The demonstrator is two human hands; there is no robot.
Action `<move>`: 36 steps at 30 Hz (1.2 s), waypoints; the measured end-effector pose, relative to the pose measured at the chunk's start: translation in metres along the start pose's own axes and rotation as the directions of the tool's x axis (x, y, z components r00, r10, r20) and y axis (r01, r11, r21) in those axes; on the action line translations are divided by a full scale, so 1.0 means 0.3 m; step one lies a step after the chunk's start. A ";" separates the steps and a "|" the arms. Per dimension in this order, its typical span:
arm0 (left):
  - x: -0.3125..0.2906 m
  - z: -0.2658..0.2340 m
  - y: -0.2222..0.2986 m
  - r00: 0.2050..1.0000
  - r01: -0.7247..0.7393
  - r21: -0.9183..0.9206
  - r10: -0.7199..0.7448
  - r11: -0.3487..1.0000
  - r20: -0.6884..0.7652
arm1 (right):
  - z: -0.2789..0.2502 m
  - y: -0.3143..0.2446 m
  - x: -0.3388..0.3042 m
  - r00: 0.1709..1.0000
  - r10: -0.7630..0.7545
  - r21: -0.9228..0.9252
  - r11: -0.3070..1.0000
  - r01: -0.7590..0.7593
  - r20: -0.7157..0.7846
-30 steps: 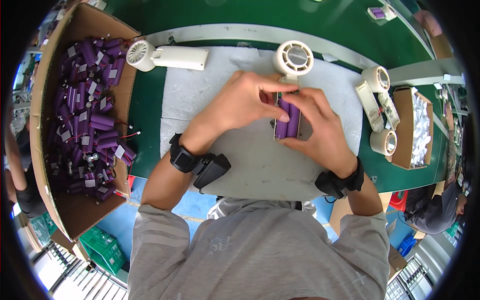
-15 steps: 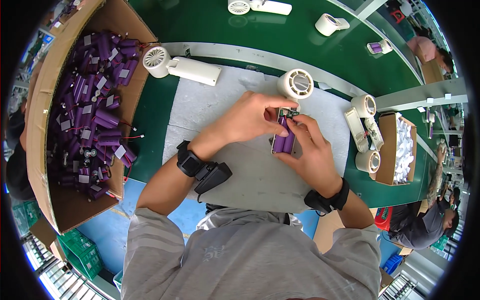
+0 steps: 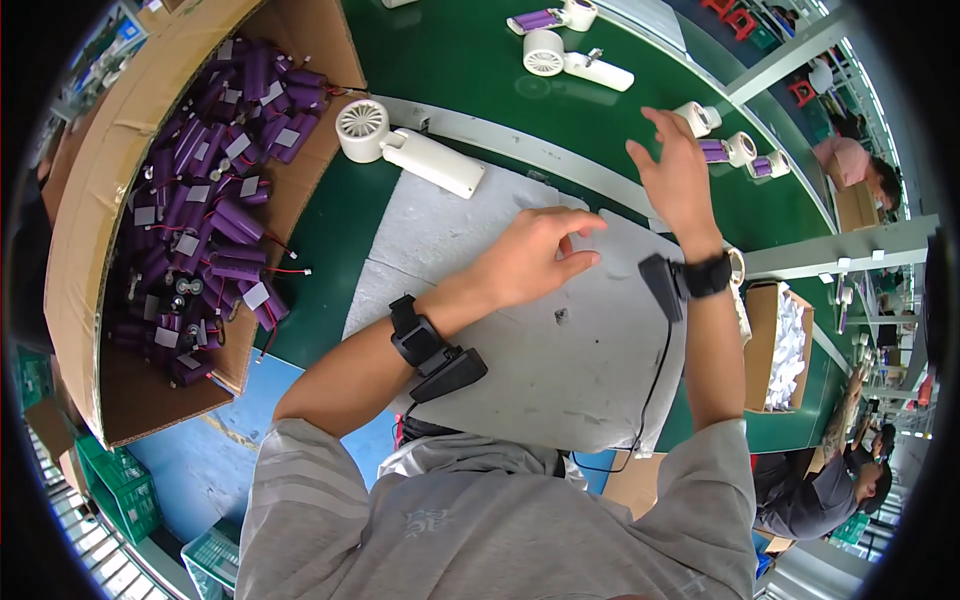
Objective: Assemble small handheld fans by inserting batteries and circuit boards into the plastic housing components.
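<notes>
My left hand (image 3: 540, 258) hovers over the grey-white foam mat (image 3: 620, 345), its fingers apart with nothing in them. Stretched out to the far right, my right hand (image 3: 677, 180) is above the green table (image 3: 590, 130), fingers spread and holding nothing. Just beyond its fingertips stands a white handheld fan (image 3: 700, 118). Close to its right side lies another fan with purple battery cells showing in its handle (image 3: 714, 150). A white fan with a long handle (image 3: 435, 163) lies across the mat's far left edge.
On the left, a cardboard box (image 3: 75, 270) holds many purple battery packs (image 3: 240, 222) with red wires. A small carton (image 3: 762, 345) of white pieces stands at the right. More fans (image 3: 598, 70) lie farther back, and a metal post (image 3: 840, 262) crosses at right. Other people sit beyond.
Both hands have let go of the opened fan with purple cells. My right hand has moved far and right over the green table; my left has opened above the mat. The view has shifted.
</notes>
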State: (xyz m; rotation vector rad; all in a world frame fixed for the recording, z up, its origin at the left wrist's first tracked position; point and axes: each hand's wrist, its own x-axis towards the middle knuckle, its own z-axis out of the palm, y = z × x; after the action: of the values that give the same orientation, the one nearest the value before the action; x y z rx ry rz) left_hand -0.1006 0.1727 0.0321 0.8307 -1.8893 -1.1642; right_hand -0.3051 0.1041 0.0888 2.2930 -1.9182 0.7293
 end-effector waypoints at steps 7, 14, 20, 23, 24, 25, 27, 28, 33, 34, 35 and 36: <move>0.007 0.009 -0.033 0.995 -0.041 0.008 0.042 0.999 -0.089 | 0.257 0.284 0.347 0.973 -0.214 -0.195 0.961 0.195 -0.084; 0.011 0.019 -0.015 0.952 -0.040 -0.066 0.018 0.997 -0.306 | 0.018 -0.015 0.163 0.985 -0.004 0.083 0.996 -0.011 0.173; 0.035 -0.005 -0.001 0.941 0.160 -0.305 -0.239 0.939 -0.242 | -0.172 -0.257 -0.242 0.934 -0.263 -0.150 0.941 0.303 0.240; 0.014 0.004 -0.035 0.997 0.020 -0.081 -0.025 0.997 -0.071 | -0.182 -0.321 -0.394 0.917 -0.232 -0.151 0.944 0.293 0.326; 0.007 0.011 -0.037 0.996 -0.075 0.014 0.075 0.997 0.046 | -0.181 -0.339 -0.436 0.893 -0.213 -0.131 0.950 0.285 0.395; 0.002 0.015 -0.039 0.997 -0.073 0.012 0.072 0.997 0.042 | -0.179 -0.355 -0.458 0.864 -0.197 -0.109 0.955 0.276 0.464; -0.009 0.012 -0.045 0.977 -0.153 0.057 0.142 0.987 0.160 | -0.202 -0.389 -0.444 0.811 -0.252 -0.019 0.951 0.308 0.527; -0.016 0.006 -0.048 0.961 -0.191 0.080 0.170 0.978 0.218 | -0.224 -0.413 -0.424 0.755 -0.307 0.073 0.942 0.328 0.580; 0.001 -0.005 -0.122 0.937 -0.019 -0.075 0.044 0.997 0.347 | -0.179 -0.617 -0.201 0.517 -0.634 0.563 0.765 0.312 0.575; -0.008 -0.024 -0.121 0.943 -0.024 -0.044 0.038 0.999 0.332 | -0.117 -0.666 -0.158 0.451 -0.682 0.642 0.719 0.268 0.575; -0.011 -0.017 -0.112 0.944 -0.040 -0.023 0.045 0.999 0.327 | -0.063 -0.705 -0.121 0.429 -0.712 0.655 0.693 0.300 0.556; -0.024 -0.006 -0.100 0.946 -0.050 0.000 0.048 0.999 0.321 | -0.007 -0.746 -0.094 0.404 -0.742 0.671 0.663 0.332 0.535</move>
State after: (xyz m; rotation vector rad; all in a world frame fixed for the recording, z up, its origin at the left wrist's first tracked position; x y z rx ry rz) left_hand -0.0912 0.1667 0.0032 0.6213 -2.1655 -1.3248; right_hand -0.0979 0.1800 0.1349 3.7413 -0.8534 0.0245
